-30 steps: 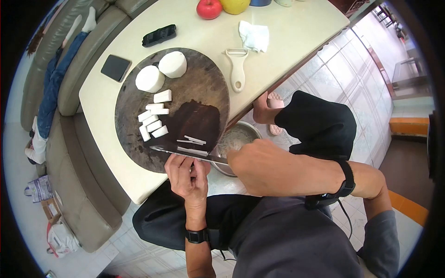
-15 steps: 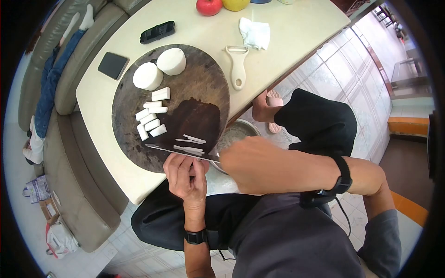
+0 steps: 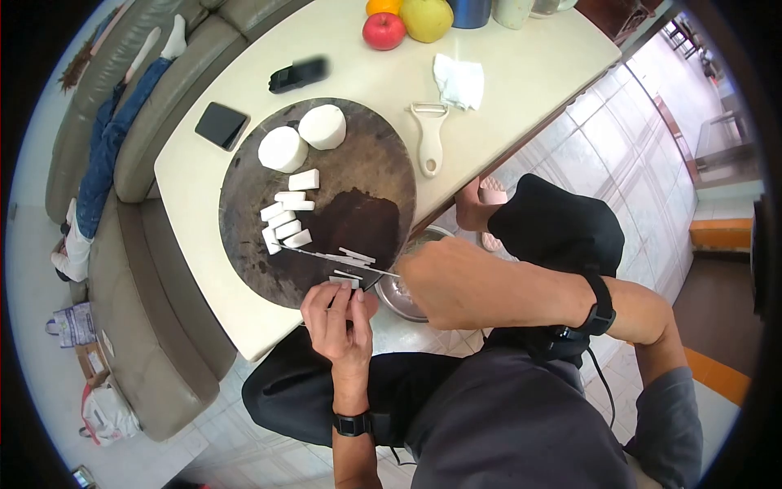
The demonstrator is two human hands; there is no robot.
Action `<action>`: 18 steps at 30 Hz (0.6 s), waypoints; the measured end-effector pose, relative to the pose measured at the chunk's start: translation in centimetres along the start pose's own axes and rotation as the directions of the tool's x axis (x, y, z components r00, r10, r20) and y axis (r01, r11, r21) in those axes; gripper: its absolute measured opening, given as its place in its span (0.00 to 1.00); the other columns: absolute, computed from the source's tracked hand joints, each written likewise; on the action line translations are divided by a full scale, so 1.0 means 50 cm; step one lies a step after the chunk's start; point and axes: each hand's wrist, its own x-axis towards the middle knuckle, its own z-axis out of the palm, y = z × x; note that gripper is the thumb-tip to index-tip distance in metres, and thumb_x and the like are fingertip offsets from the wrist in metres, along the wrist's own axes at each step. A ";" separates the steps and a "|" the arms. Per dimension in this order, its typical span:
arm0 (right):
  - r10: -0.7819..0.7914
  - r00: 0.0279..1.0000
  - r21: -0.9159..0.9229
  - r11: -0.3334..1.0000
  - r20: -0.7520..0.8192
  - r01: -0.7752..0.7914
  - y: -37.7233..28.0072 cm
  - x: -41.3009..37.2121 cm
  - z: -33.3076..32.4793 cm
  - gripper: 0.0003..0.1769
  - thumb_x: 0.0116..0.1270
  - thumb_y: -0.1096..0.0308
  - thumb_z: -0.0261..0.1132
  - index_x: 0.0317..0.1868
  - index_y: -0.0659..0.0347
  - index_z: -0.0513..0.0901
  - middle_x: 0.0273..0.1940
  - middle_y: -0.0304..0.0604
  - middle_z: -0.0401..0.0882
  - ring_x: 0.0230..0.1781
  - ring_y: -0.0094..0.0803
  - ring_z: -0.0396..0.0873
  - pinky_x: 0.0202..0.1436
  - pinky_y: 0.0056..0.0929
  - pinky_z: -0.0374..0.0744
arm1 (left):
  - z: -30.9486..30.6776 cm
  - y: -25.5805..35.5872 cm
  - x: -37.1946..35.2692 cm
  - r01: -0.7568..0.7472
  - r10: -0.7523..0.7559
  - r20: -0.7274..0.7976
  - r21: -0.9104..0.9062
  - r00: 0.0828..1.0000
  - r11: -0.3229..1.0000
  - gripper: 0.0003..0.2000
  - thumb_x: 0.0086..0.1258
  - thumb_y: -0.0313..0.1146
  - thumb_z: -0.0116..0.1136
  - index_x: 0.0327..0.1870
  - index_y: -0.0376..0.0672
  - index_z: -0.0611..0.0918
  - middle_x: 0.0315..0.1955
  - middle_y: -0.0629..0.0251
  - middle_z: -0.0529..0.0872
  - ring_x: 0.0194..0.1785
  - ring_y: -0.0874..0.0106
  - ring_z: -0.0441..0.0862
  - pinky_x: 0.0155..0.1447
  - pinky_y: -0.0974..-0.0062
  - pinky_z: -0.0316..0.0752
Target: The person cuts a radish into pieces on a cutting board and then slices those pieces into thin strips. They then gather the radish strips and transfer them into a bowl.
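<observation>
My right hand (image 3: 448,281) is closed around the handle of a kitchen knife (image 3: 326,256), its thin blade reaching left over the round wooden cutting board (image 3: 244,191). At the board's near edge, my left hand (image 3: 336,322) has its fingertips pressed on a small white radish piece (image 3: 345,282). Thin white strips (image 3: 357,256) lie beside the blade on the dark wet patch. Several short white blocks (image 3: 285,230) are grouped further left, and two thick white rounds (image 3: 283,150) sit at the far side of the board. The knife handle is hidden by my hand.
On the table (image 3: 187,175) are a peeler (image 3: 429,143), a white cloth (image 3: 459,81), a phone (image 3: 221,125), a black object (image 3: 295,75) and fruit (image 3: 384,31). A metal bowl (image 3: 399,303) stands below the table edge. Another person's legs (image 3: 122,122) rest on the sofa.
The knife blade has moved away from my left fingertips, uncovering the radish piece and a thin strip beside it. The view has shifted, so more fruit and containers show at the top.
</observation>
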 end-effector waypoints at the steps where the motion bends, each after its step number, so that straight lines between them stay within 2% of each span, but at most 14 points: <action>1: 0.032 0.999 0.002 0.999 -0.008 -0.032 -0.004 -0.002 0.000 0.03 0.43 0.78 0.63 0.22 0.70 0.80 0.24 0.59 0.79 0.28 0.53 0.82 0.31 0.42 0.80 | -0.002 -0.001 0.001 0.001 -0.001 -0.004 0.003 1.000 1.000 0.09 0.56 0.17 0.65 0.38 0.34 0.84 0.39 0.57 0.82 0.46 0.57 0.79 0.52 0.63 0.75; 6: 0.042 0.999 -0.037 0.998 -0.026 -0.043 -0.027 -0.024 0.000 0.05 0.43 0.78 0.63 0.23 0.71 0.80 0.22 0.59 0.79 0.27 0.53 0.82 0.30 0.41 0.79 | -0.004 -0.001 0.002 -0.017 0.016 0.042 0.015 0.999 1.000 0.08 0.56 0.17 0.65 0.36 0.34 0.83 0.40 0.57 0.83 0.46 0.56 0.79 0.52 0.63 0.75; 12: 0.092 0.992 -0.098 0.992 0.081 -0.084 -0.043 -0.036 -0.008 0.06 0.43 0.78 0.64 0.26 0.71 0.81 0.24 0.58 0.80 0.29 0.52 0.83 0.32 0.42 0.79 | -0.003 -0.006 -0.010 -0.021 0.020 0.024 0.062 1.000 0.998 0.07 0.55 0.19 0.66 0.35 0.34 0.82 0.40 0.56 0.83 0.47 0.54 0.79 0.52 0.61 0.73; 18: 0.035 0.995 -0.098 0.995 0.091 -0.026 -0.045 -0.042 -0.008 0.07 0.45 0.77 0.66 0.27 0.69 0.82 0.28 0.57 0.82 0.31 0.51 0.83 0.34 0.42 0.80 | -0.003 -0.011 -0.019 0.006 -0.009 0.037 0.082 0.999 0.997 0.08 0.53 0.20 0.65 0.35 0.36 0.83 0.39 0.56 0.82 0.46 0.53 0.78 0.52 0.58 0.73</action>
